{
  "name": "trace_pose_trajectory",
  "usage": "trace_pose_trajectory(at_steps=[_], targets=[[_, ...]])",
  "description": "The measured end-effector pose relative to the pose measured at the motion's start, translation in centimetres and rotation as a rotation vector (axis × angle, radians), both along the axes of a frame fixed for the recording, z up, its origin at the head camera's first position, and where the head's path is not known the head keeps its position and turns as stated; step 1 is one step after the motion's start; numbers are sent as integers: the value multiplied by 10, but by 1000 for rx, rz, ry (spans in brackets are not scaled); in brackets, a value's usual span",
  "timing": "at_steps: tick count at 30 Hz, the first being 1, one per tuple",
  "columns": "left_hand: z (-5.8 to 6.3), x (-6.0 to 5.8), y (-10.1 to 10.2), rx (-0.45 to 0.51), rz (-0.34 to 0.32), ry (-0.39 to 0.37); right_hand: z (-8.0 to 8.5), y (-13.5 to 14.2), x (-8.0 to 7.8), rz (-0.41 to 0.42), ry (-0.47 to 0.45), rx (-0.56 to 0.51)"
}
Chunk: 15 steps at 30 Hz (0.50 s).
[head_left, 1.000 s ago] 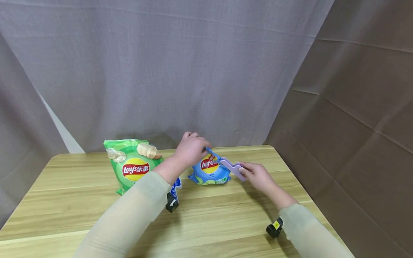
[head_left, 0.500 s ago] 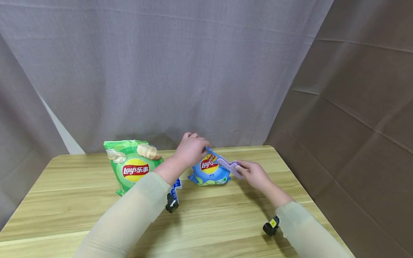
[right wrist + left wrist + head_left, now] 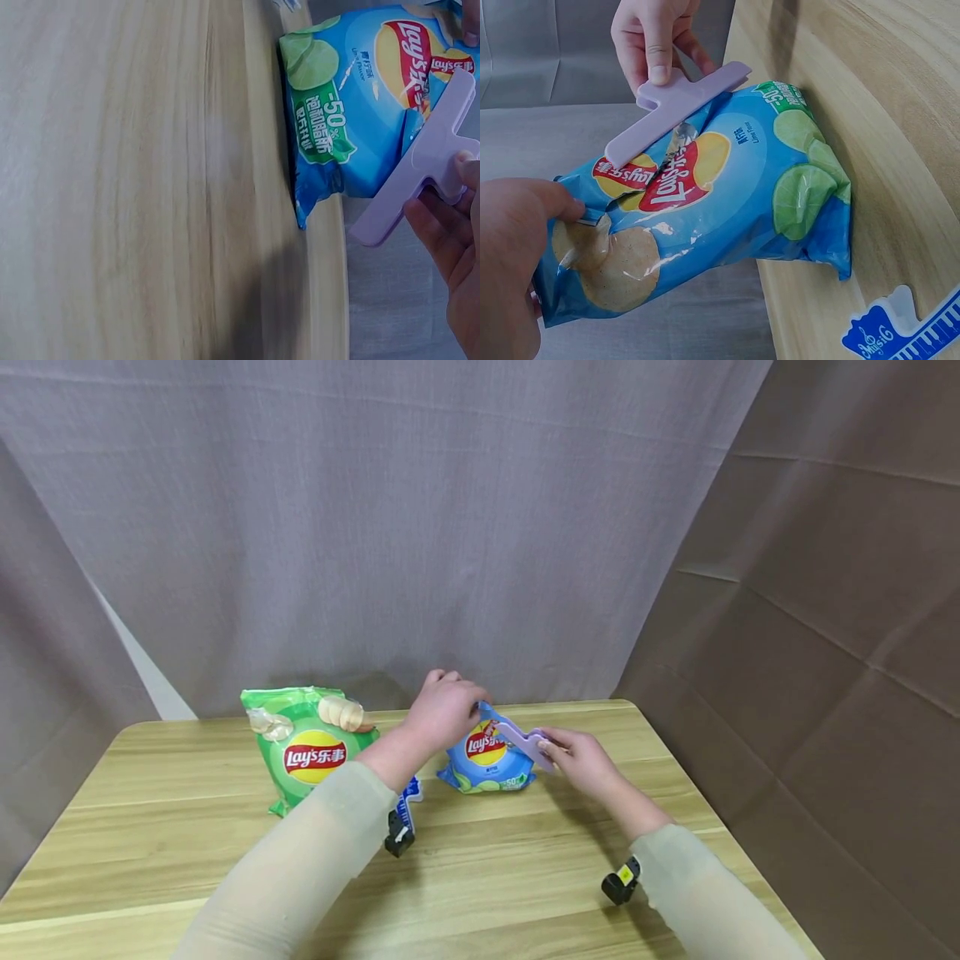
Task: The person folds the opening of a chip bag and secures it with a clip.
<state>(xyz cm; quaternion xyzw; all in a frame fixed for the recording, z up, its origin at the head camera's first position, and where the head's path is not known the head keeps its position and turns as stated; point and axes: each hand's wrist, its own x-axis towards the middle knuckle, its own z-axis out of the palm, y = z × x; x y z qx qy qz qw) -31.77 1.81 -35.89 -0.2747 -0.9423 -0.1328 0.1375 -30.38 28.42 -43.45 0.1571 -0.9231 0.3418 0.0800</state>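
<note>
The blue Lay's chip bag (image 3: 491, 774) stands on the wooden table, its upper edge folded over. My left hand (image 3: 444, 717) pinches the bag's top corner, thumb visible on the front in the left wrist view. My right hand (image 3: 587, 764) grips a light purple bag clip (image 3: 676, 111) by its handle, thumb on one side and fingers on the other. The long jaw of the clip lies along the bag's folded edge. In the right wrist view the near end of the clip (image 3: 411, 176) sticks out past the bag; how far the jaws reach over the fold is hard to tell.
A larger green Lay's bag (image 3: 313, 718) stands at the left, partly behind my left sleeve. A blue-and-white clip (image 3: 885, 330) with a piano-key print and the word "Music" lies on the table (image 3: 480, 877). Grey curtain (image 3: 420, 527) hangs behind the table's far edge.
My right hand has moved left with the purple clip, sliding it farther across the blue bag's folded edge. My left hand has stayed at the bag's corner.
</note>
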Motion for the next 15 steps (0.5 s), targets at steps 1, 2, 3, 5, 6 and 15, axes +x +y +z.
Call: trace_pose_trajectory(at_steps=[1, 2, 3, 5, 6, 15], targets=[[0, 0, 0, 1, 2, -1, 1, -1, 0, -1, -3, -4], [0, 0, 0, 1, 5, -2, 1, -2, 0, -2, -7, -5], [0, 1, 0, 2, 8, -3, 2, -3, 0, -5, -11, -7], [1, 1, 1, 13, 12, -10, 3, -5, 0, -7, -17, -10], [1, 1, 1, 19, 15, -16, 3, -6, 0, -10, -21, -10], [1, 0, 1, 38, 16, -23, 7, -12, 1, -7, -17, -16]])
